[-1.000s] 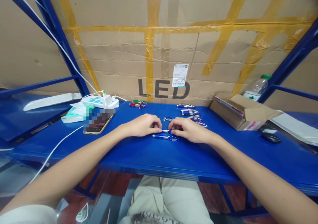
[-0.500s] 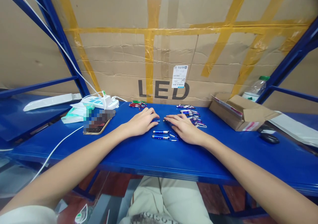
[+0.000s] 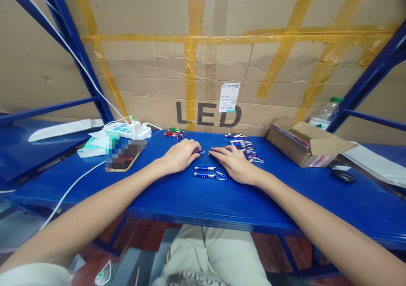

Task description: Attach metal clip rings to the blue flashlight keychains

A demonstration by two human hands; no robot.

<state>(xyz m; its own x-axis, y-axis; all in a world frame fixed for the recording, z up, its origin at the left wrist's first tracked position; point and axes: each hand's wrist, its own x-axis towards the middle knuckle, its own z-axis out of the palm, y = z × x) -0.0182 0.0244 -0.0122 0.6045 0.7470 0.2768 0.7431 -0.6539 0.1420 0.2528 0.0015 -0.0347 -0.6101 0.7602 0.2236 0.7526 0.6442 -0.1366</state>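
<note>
We see two slim blue penlights (image 3: 203, 175) lying side by side to the left of the open carton (image 3: 322, 151), glossy barrels dark-dotted and silver-tipped, the nearer one bearing a pale label, with looped metal clips (image 3: 221, 176) at their carton-side ends. Farther left of the carton, our left hand (image 3: 179, 156) pinches a small blue piece (image 3: 201, 151), mostly hidden; closer to it, our right hand (image 3: 239, 166) spreads low, and we cannot tell whether its fingertips grip anything.
</note>
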